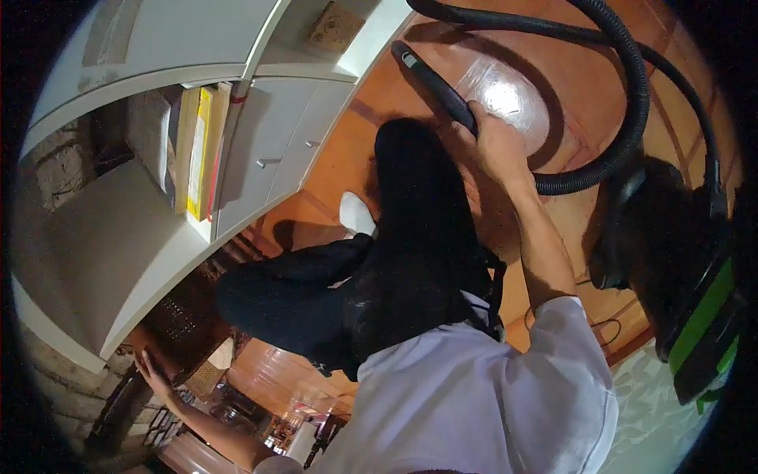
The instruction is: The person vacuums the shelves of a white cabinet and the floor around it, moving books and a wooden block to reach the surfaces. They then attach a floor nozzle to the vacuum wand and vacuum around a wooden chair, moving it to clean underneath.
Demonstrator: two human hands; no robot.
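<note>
White sleeve [505, 387], nearest the lens, leads to right hand [493, 142], fingers wrapped tight around black vacuum wand [434, 79], which slants over wooden floor [355, 150]. Ribbed hose [624, 95] loops to black-and-green vacuum cleaner [687, 276] at right. Left hand [154, 375], fingers spread, rests against dark basket [185, 324] under white shelf [118, 253].

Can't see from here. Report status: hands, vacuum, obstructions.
Right hand gripping vacuum wand. Left hand braced on dark furniture edge. Hose looped across floor beside wand; vacuum body at right.
</note>
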